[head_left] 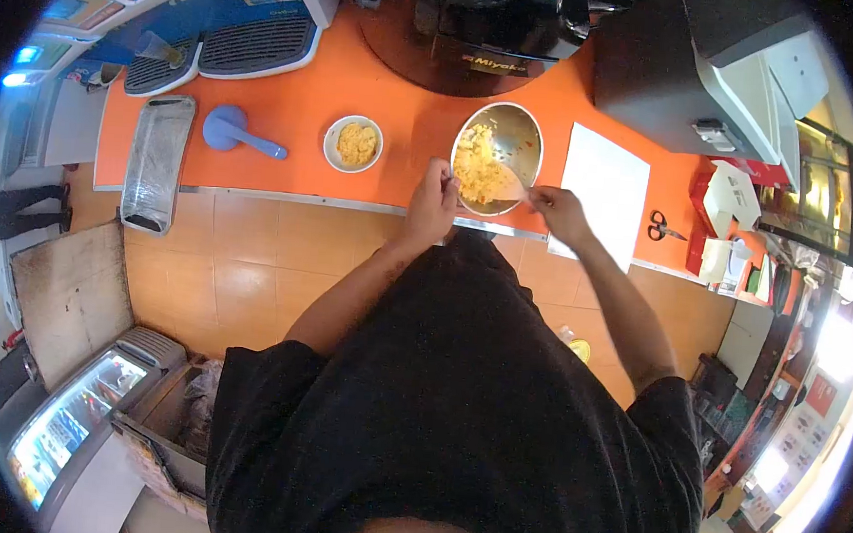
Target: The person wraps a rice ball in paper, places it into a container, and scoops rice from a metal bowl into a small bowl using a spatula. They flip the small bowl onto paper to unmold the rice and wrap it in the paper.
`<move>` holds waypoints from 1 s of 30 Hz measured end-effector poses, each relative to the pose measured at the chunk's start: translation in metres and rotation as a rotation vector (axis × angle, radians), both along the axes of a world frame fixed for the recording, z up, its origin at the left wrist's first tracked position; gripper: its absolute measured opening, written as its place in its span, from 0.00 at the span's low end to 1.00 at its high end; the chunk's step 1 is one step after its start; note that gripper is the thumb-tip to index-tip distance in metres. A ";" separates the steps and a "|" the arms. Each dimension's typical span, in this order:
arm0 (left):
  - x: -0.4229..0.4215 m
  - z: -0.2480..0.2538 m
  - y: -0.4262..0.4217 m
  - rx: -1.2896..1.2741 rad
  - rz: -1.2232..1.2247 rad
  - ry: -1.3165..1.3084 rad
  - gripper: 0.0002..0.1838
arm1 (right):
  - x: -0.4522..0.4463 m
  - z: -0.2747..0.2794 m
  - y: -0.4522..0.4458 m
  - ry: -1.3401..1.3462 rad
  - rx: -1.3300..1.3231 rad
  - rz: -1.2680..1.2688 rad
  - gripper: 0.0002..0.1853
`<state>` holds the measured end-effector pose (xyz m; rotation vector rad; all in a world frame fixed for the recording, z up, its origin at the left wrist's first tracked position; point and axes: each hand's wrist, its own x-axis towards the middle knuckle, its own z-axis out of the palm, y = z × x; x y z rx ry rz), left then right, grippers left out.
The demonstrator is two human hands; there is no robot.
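A steel mixing bowl [524, 136] stands at the front edge of the orange counter, with crumbly yellow food [481, 168] heaped toward its left side. My left hand [434, 204] is closed on the bowl's left rim, thumb up. On the right side, my right hand [559, 214] pinches the handle of a pale spoon [512, 183], whose head rests in the food. To the left of the steel bowl sits a small white bowl [330, 145] holding a mound of similar yellow food.
Left on the counter [292, 73] lie a blue ladle-like utensil [228, 129] and a metal tray [157, 164]. A white sheet [602, 184] overhangs the edge at right, near scissors [663, 226] and an opened red-and-white box [726, 202]. A black Miyako appliance [509, 27] stands behind.
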<state>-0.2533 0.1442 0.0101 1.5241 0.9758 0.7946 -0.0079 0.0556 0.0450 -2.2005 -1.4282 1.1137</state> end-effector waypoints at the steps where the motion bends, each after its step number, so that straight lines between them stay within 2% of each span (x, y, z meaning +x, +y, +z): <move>1: 0.001 0.007 0.000 -0.024 -0.011 0.019 0.06 | -0.011 -0.003 0.001 0.001 0.000 0.002 0.18; 3: 0.002 0.009 -0.001 -0.106 -0.015 -0.018 0.06 | -0.033 -0.009 0.005 0.303 0.019 -0.242 0.18; 4: 0.002 0.008 -0.002 -0.189 -0.022 -0.055 0.06 | -0.041 -0.010 0.008 0.308 0.020 -0.249 0.18; 7: 0.001 -0.003 0.000 -0.081 -0.024 -0.080 0.06 | -0.047 -0.018 0.018 0.598 0.130 -0.443 0.19; 11: 0.000 0.012 -0.001 -0.142 -0.011 -0.133 0.06 | -0.051 -0.020 0.012 0.549 0.161 -0.453 0.18; 13: -0.001 0.021 -0.001 -0.222 -0.093 -0.102 0.05 | -0.051 -0.017 0.009 0.337 0.188 -0.333 0.18; 17: 0.003 0.012 -0.002 -0.165 -0.106 -0.102 0.05 | -0.062 -0.015 0.007 0.304 0.321 -0.284 0.18; 19: 0.008 0.022 -0.002 -0.193 -0.051 -0.208 0.06 | -0.067 -0.014 0.006 0.505 0.267 -0.360 0.18; 22: 0.009 0.015 -0.001 -0.256 -0.011 -0.255 0.06 | -0.072 -0.016 0.005 0.655 0.194 -0.462 0.18; 26: -0.005 0.001 0.000 -0.222 -0.012 -0.187 0.06 | -0.062 -0.021 0.002 0.630 0.199 -0.481 0.18; 29: -0.018 -0.011 0.003 -0.445 0.021 -0.328 0.07 | -0.051 -0.013 -0.001 0.680 0.253 -0.498 0.18; 30: -0.024 -0.010 0.005 -0.445 0.025 -0.330 0.07 | -0.046 -0.013 -0.003 0.700 0.233 -0.528 0.17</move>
